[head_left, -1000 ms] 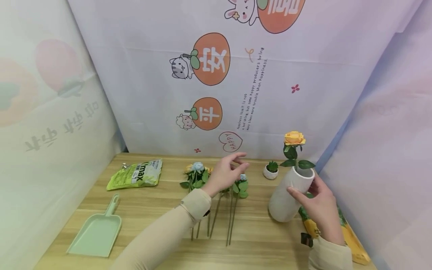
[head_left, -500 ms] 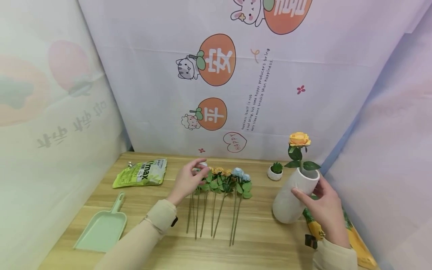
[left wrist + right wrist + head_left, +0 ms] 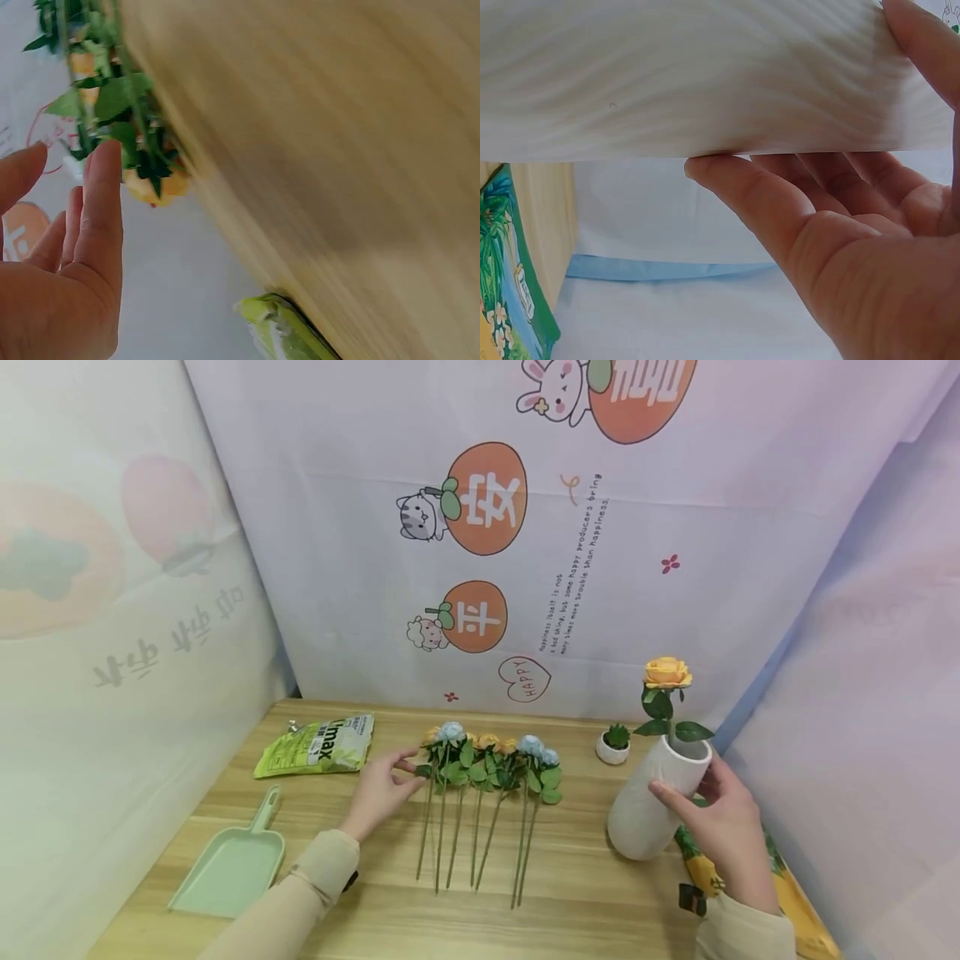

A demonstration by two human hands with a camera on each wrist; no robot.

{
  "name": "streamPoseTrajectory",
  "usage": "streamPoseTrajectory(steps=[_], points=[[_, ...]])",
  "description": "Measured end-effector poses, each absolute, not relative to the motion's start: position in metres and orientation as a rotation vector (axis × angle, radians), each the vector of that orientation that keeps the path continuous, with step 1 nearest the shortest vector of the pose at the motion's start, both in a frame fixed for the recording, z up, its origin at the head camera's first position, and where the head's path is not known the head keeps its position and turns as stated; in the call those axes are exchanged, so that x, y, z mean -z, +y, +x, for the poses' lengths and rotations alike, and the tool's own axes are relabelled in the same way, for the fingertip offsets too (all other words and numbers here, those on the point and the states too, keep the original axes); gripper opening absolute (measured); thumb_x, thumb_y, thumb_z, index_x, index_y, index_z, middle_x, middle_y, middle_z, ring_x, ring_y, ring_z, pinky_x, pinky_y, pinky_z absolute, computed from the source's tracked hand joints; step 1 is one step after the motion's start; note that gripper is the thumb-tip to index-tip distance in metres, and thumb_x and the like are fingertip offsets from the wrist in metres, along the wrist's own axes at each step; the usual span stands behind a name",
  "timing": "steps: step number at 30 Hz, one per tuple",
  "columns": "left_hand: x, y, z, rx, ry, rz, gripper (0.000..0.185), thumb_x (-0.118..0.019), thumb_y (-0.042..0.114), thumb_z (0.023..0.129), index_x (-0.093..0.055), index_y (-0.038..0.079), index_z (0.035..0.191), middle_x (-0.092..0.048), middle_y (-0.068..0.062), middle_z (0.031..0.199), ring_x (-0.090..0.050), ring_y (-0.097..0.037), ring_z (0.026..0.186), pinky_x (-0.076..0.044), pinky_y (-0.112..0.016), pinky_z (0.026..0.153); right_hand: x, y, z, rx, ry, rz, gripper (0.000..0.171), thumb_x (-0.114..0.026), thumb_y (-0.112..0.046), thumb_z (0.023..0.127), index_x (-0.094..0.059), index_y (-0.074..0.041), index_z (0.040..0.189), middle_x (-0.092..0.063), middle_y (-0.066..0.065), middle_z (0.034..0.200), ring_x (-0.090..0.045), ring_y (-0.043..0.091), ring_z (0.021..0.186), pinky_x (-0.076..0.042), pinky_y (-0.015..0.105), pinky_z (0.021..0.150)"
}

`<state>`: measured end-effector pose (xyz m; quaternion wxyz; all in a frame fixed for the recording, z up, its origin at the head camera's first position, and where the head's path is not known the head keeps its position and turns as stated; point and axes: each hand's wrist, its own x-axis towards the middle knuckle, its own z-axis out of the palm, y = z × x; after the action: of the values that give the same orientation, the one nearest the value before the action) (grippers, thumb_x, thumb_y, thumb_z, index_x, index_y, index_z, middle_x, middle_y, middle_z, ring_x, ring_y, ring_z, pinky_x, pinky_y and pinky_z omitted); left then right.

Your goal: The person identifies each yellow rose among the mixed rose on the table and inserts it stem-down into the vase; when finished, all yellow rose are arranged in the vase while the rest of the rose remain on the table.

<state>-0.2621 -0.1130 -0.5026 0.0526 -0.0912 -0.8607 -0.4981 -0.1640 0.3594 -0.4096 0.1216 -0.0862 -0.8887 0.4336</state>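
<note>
My right hand [image 3: 727, 831] grips the white ribbed vase [image 3: 651, 802] near its rim, and the vase leans to the right. One yellow rose [image 3: 667, 673] with green leaves stands in it. In the right wrist view, the thumb and fingers [image 3: 757, 199] lie against the vase wall [image 3: 705, 82]. My left hand [image 3: 381, 795] reaches to the left end of a row of artificial flowers, fingers loosely extended by the leaves of the leftmost yellow rose [image 3: 431, 737]. Blue roses [image 3: 531, 745] lie in the same row, stems toward me. The left wrist view shows the fingertips close to green leaves [image 3: 112, 97].
A green snack pouch [image 3: 318, 747] and a light green dustpan [image 3: 231, 864] lie at the left of the wooden table [image 3: 585, 910]. A small potted succulent [image 3: 613, 745] stands left of the vase. A yellow-and-green package [image 3: 798, 902] lies at the right, partly behind the right hand.
My left hand has moved left and lower, from above the right part of the flower row to its left end. The right hand keeps its hold on the vase. The head view has shifted slightly.
</note>
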Motion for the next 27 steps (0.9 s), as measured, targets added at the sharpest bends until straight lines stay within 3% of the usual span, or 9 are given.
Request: streamPoseTrajectory(steps=[4, 11, 19, 22, 27], points=[[0.514, -0.114, -0.265, 1.378, -2.710, -0.312, 0.058, -0.088, 0.009, 0.091, -0.066, 0.004, 0.145, -0.074, -0.018, 0.123, -0.076, -0.021, 0.087, -0.064, -0.034, 0.071, 0.410, 0.360, -0.163, -1.264, -2.594, -0.251, 0.107, -0.082, -0.059, 0.091, -0.025, -0.019, 0.173, -0.051, 0.029, 0.157, -0.053, 0.052, 0.138, -0.045, 0.077, 0.105], [0.522, -0.111, -0.269, 1.203, -2.847, -0.371, 0.055, -0.094, 0.012, 0.083, -0.074, 0.006, 0.134, -0.076, -0.011, 0.119, -0.072, -0.028, 0.102, -0.062, -0.050, 0.092, 0.410, 0.360, -0.162, -1.258, -2.585, -0.231, 0.105, -0.083, -0.057, 0.092, -0.027, -0.020, 0.173, -0.052, 0.029, 0.155, -0.054, 0.052, 0.137, -0.046, 0.076, 0.105], [0.526, -0.109, -0.276, 1.071, -2.946, -0.453, 0.033, -0.093, 0.027, 0.086, -0.083, 0.014, 0.115, -0.076, 0.004, 0.097, -0.067, -0.013, 0.088, -0.061, -0.041, 0.082, 0.410, 0.360, -0.163, -1.258, -2.585, -0.228, 0.105, -0.083, -0.056, 0.092, -0.026, -0.021, 0.173, -0.052, 0.029, 0.156, -0.054, 0.051, 0.137, -0.046, 0.076, 0.105], [0.531, -0.106, -0.280, 1.045, -2.960, -0.440, 0.038, -0.092, 0.033, 0.086, -0.082, 0.013, 0.117, -0.074, 0.006, 0.094, -0.066, -0.011, 0.085, -0.060, -0.038, 0.078, 0.411, 0.360, -0.164, -1.263, -2.586, -0.231, 0.105, -0.083, -0.055, 0.092, -0.025, -0.021, 0.173, -0.051, 0.029, 0.157, -0.054, 0.051, 0.137, -0.046, 0.076, 0.105], [0.535, -0.098, -0.284, 1.076, -2.969, -0.418, 0.066, -0.095, 0.028, 0.081, -0.069, 0.002, 0.137, -0.067, 0.004, 0.087, -0.062, -0.014, 0.078, -0.058, -0.037, 0.073, 0.413, 0.361, -0.164, -1.251, -2.589, -0.236, 0.105, -0.083, -0.054, 0.093, -0.025, -0.021, 0.173, -0.051, 0.029, 0.157, -0.054, 0.052, 0.137, -0.047, 0.076, 0.105]])
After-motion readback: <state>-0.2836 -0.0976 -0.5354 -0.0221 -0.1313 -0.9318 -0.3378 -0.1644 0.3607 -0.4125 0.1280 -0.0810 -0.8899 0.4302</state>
